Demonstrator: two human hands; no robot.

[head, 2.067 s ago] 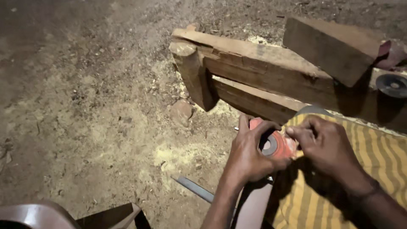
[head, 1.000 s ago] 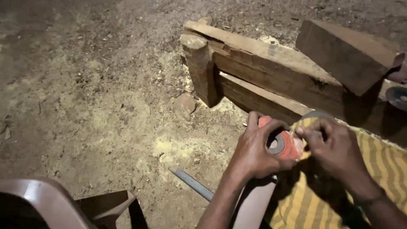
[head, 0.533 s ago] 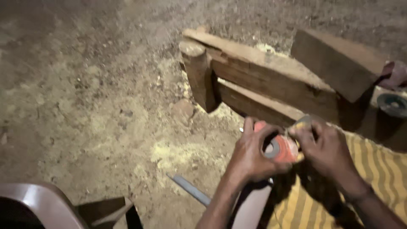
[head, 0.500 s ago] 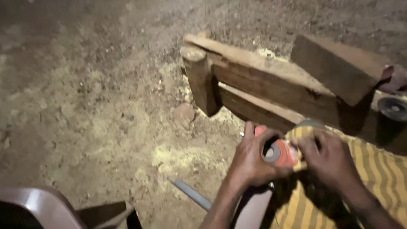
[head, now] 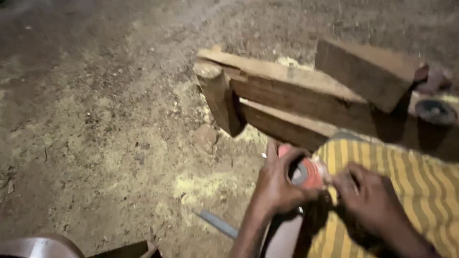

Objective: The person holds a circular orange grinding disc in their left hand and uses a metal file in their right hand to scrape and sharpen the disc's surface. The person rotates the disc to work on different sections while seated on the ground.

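Sawdust-strewn dirt floor spreads at left, a small stone and a flat metal blade lying on it. Behind stands a rough wooden frame of stacked beams. My left hand curls closed around a small red, round tape measure, held over my lap. My right hand pinches its edge, above my yellow-striped cloth.

Wooden beams, loose wood block, stone, sawdust patch on dirt, metal blade
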